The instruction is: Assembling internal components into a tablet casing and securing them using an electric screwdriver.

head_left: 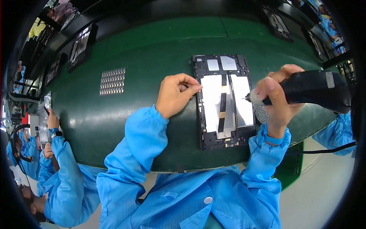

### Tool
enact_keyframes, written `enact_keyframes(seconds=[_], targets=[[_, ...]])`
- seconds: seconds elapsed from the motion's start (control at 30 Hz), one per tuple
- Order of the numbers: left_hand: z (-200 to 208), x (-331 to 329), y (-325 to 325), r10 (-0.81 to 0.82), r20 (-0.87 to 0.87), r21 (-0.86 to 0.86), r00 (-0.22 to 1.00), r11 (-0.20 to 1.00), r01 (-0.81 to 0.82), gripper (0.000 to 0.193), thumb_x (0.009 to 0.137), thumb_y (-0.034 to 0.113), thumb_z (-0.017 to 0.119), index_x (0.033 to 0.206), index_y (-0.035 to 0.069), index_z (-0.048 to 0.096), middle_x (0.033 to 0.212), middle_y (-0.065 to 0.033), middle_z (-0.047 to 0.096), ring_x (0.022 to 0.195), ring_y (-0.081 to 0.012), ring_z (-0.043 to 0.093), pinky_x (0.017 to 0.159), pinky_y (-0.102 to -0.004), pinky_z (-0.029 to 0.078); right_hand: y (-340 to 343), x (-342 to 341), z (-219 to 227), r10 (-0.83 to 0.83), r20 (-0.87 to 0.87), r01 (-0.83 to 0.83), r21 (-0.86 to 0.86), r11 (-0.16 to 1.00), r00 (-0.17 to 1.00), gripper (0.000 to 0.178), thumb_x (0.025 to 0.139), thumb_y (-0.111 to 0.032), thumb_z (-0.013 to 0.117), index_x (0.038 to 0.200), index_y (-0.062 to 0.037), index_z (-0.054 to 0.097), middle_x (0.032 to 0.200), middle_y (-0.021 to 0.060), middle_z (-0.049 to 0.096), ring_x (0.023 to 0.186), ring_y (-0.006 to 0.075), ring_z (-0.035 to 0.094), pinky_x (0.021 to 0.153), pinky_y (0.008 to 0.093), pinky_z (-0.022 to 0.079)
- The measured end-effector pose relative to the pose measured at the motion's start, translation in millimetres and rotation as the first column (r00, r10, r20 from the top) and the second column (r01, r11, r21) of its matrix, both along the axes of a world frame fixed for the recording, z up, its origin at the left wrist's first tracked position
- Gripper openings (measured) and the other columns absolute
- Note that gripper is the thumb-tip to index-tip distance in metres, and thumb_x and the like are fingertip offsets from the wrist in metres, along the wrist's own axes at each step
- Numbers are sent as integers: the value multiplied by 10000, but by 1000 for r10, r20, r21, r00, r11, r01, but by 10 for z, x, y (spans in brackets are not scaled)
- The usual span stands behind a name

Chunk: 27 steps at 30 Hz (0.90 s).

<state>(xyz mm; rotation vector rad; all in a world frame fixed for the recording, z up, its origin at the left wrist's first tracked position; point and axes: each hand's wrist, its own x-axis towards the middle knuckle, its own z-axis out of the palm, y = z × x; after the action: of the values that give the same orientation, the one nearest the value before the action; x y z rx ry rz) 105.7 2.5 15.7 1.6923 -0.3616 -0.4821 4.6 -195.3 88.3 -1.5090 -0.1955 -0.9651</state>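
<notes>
An opened tablet [209,110] lies on the green table in front of me, with white battery panels, black flat cables and a dark frame showing. At its upper left edge, my left hand [173,95] has thumb and forefinger pinched together; whatever is between them is too small to make out. My right hand [278,101] grips a black electric screwdriver [312,87], held roughly level over the tablet's right side. The screwdriver's thin tip points left above the right battery panel; I cannot tell whether it touches.
A sheet of small metallic parts [112,81] lies left on the table. More tablets [81,45] stand along the far left, others [278,24] far right. A round perforated disc [262,113] is partly hidden under my right hand. A co-worker's blue sleeve [68,168] is at left. A black cord [324,152] hangs right.
</notes>
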Motion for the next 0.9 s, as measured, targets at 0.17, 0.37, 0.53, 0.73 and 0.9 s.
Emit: enact_keyframes(seconds=[0.17,0.37,0.53,0.73,0.9], targets=[[-77,270,17,-100,109,179,989,981,79,250,718,68,791,853,-43,612,735,-64,635,583,-73,570,518,-206,472,360,291,13,209,-55,-204,82,976,976,377,734,51,732,1059,21,545,660,50,616,567,97,593,508,209,457],[124,394,40,-258,-218,67,941,958,278,221,724,77,787,810,-37,618,716,-85,661,552,-101,602,472,-208,482,584,659,-106,217,-154,-228,-53,972,964,364,735,99,701,1042,34,517,639,63,603,522,115,574,507,242,465],[139,391,35,-256,-241,69,936,958,280,139,751,60,748,771,-23,638,728,-92,675,537,-101,605,469,-209,476,656,733,-130,258,-159,-262,-3,965,953,361,740,104,698,1045,38,517,638,75,608,509,121,572,499,244,466],[135,392,34,-242,-235,115,941,955,274,94,760,46,717,770,-19,650,715,-88,673,534,-109,614,460,-210,463,703,780,-182,257,-130,-246,89,965,958,272,711,42,751,925,60,585,590,41,613,529,86,589,481,208,448],[101,389,37,-238,-241,72,941,963,261,96,748,26,724,773,-32,651,712,-100,668,530,-113,611,474,-223,481,701,775,-220,255,-126,-250,52,967,959,279,705,40,756,923,56,583,610,48,616,521,91,586,484,209,454]])
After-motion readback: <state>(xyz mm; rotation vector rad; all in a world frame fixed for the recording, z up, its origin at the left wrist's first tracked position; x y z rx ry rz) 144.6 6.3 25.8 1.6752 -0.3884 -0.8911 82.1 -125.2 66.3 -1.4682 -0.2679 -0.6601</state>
